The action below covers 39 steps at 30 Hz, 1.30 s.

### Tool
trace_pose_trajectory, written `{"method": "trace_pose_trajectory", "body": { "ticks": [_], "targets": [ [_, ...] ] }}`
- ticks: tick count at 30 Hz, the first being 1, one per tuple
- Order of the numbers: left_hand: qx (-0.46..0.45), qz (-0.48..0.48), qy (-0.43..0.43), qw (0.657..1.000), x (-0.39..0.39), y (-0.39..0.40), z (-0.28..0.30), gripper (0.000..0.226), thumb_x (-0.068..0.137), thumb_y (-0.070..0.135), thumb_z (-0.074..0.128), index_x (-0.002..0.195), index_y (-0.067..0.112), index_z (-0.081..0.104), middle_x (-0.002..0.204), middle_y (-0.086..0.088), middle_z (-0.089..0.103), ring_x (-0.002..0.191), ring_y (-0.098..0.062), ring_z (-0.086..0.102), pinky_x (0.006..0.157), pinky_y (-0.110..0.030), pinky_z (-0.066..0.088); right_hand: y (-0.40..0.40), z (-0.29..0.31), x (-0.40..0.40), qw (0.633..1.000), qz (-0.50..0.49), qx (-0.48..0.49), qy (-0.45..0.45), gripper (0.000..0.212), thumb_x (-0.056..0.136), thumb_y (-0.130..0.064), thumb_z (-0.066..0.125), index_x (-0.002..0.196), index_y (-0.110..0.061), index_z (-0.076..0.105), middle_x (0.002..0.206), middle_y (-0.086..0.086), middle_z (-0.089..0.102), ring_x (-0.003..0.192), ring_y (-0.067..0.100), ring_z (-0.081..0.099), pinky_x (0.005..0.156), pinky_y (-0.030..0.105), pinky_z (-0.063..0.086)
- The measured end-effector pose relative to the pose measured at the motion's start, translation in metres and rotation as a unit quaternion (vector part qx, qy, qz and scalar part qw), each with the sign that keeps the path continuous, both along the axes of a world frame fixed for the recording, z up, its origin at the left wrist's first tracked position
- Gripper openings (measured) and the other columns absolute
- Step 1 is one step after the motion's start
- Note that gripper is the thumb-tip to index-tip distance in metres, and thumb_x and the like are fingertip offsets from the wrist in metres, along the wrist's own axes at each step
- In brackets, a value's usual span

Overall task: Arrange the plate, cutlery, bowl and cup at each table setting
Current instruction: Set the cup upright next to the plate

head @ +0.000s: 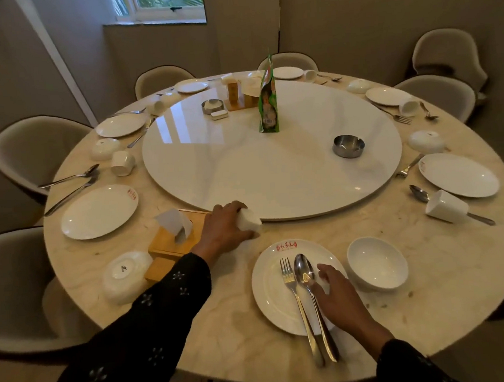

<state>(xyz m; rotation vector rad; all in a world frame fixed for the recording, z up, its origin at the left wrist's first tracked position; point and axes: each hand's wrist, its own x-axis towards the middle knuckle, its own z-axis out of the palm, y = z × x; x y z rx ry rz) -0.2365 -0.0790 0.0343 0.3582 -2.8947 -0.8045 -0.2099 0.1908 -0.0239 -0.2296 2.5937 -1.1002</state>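
Observation:
At the near setting a white plate (276, 302) carries a fork (299, 304) and a spoon (307, 280) side by side, their handles sticking out over the plate's near rim. My right hand (342, 301) lies on the plate beside the spoon, fingers relaxed, over a white napkin. An upright white bowl (377, 267) stands just right of the plate. My left hand (225, 227) grips a white cup (249, 219) lying on its side near the turntable's edge.
A wooden tissue box (170, 242) and an upturned bowl (124, 276) sit left of my left arm. The turntable (273, 171) holds an ashtray (348, 146) and a green packet (268, 105). Other settings with plates, tipped cups and cutlery ring the table; chairs surround it.

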Motion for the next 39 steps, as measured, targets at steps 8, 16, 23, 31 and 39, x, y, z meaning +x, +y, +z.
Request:
{"method": "trace_pose_trajectory", "body": {
  "ticks": [8, 16, 23, 31, 39],
  "targets": [
    [0.35, 0.15, 0.068, 0.922, 0.059, 0.021, -0.005, 0.059, 0.071, 0.033, 0.084, 0.119, 0.022, 0.052, 0.116, 0.002, 0.059, 0.103, -0.016, 0.058, 0.075, -0.024, 0.052, 0.002, 0.006, 0.001, 1.0, 0.014, -0.008, -0.004, 0.055, 0.095, -0.032, 0.056, 0.143, -0.012, 0.04, 0.141, 0.008, 0.05, 0.128, 0.021, 0.048, 0.103, 0.032, 0.038],
    [0.587, 0.256, 0.093, 0.762, 0.106, 0.054, -0.015, 0.07, 0.072, 0.033, 0.079, 0.131, 0.01, 0.05, 0.127, -0.01, 0.057, 0.109, -0.025, 0.061, 0.087, -0.038, 0.057, 0.005, 0.006, 0.005, 0.999, 0.037, 0.005, -0.002, 0.052, 0.095, -0.035, 0.053, 0.142, -0.016, 0.04, 0.142, 0.007, 0.049, 0.129, 0.022, 0.046, 0.105, 0.036, 0.038],
    [0.723, 0.233, 0.087, 0.645, 0.133, 0.08, -0.009, 0.014, 0.09, 0.023, 0.063, 0.103, 0.024, 0.059, 0.11, -0.007, 0.066, 0.106, -0.023, 0.061, 0.092, -0.037, 0.049, 0.007, 0.009, 0.007, 0.998, 0.063, 0.014, 0.003, 0.047, 0.097, -0.03, 0.052, 0.141, -0.016, 0.042, 0.142, 0.007, 0.049, 0.129, 0.023, 0.046, 0.104, 0.034, 0.037],
    [0.578, 0.197, 0.054, 0.79, 0.136, 0.058, -0.002, 0.076, 0.071, 0.021, 0.081, 0.137, 0.021, 0.043, 0.125, -0.003, 0.057, 0.112, -0.022, 0.058, 0.088, -0.036, 0.054, 0.014, 0.008, 0.006, 0.996, 0.093, 0.011, 0.0, 0.037, 0.1, -0.021, 0.044, 0.136, -0.016, 0.049, 0.142, 0.007, 0.048, 0.129, 0.023, 0.046, 0.105, 0.033, 0.037],
    [0.297, 0.144, -0.033, 0.943, 0.12, 0.037, -0.005, 0.077, 0.068, 0.025, 0.086, 0.134, 0.027, 0.046, 0.125, 0.009, 0.054, 0.114, -0.013, 0.051, 0.09, -0.031, 0.045, 0.02, 0.007, 0.008, 0.995, 0.1, 0.007, -0.007, 0.04, 0.099, -0.023, 0.047, 0.139, -0.015, 0.045, 0.145, 0.005, 0.045, 0.132, 0.022, 0.043, 0.109, 0.034, 0.034]
  ]
}}
